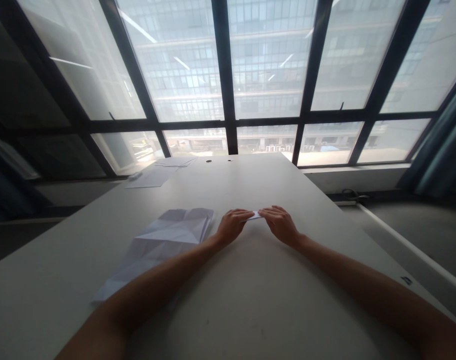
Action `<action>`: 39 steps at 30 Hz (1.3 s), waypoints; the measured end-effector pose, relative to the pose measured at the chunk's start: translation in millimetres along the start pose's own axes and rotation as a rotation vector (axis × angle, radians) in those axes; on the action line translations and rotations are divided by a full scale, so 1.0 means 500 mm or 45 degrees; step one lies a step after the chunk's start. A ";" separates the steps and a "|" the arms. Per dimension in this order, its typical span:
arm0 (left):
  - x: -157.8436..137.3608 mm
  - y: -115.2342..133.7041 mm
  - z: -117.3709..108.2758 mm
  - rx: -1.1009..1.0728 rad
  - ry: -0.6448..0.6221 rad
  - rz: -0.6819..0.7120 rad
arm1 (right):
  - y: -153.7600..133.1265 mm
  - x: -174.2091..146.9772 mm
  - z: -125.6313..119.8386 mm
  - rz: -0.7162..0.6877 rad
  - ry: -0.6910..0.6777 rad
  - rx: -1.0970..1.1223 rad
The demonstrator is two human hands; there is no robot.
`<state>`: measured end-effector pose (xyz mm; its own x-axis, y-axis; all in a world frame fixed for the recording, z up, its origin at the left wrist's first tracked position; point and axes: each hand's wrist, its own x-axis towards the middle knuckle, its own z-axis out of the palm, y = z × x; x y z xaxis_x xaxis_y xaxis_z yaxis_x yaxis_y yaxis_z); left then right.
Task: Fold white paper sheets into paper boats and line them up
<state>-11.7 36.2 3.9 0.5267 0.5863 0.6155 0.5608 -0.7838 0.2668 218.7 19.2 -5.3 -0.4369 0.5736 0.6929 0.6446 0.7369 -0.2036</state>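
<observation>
A small folded piece of white paper (255, 215) lies between my two hands, over the middle of the white table (258, 280). My left hand (233, 223) closes on its left end, fingers together. On the other end, my right hand (279, 223) presses with its fingers held together. Most of the paper is hidden under the fingers, so its full shape does not show. Just left of my left hand rests a stack of creased white sheets (171, 230), partly covered by my left forearm.
Farther back on the left lie more flat white papers (153, 176). Two small dark holes (209, 161) mark the table's far end. Beyond it stand large windows with dark frames (225, 75). A blue curtain (438, 145) hangs at the right, and a small dark mark (406, 280) sits near the table's right edge.
</observation>
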 end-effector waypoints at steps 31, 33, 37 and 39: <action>-0.006 0.000 0.001 0.173 -0.853 -0.103 | -0.042 -0.011 0.029 0.304 -0.791 -0.124; -0.006 -0.001 0.002 0.174 -0.859 -0.117 | -0.041 -0.012 0.030 0.339 -0.797 -0.159; -0.006 -0.003 0.006 0.178 -0.843 -0.156 | -0.044 -0.015 0.029 0.431 -0.784 -0.212; -0.006 -0.005 0.008 0.169 -0.823 -0.175 | -0.043 -0.016 0.028 0.507 -0.773 -0.234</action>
<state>-12.1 37.4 -1.5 0.6981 0.7160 0.0041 0.7022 -0.6856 0.1919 199.4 3.9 -16.0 -0.3837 0.9203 0.0767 0.8976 0.3912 -0.2033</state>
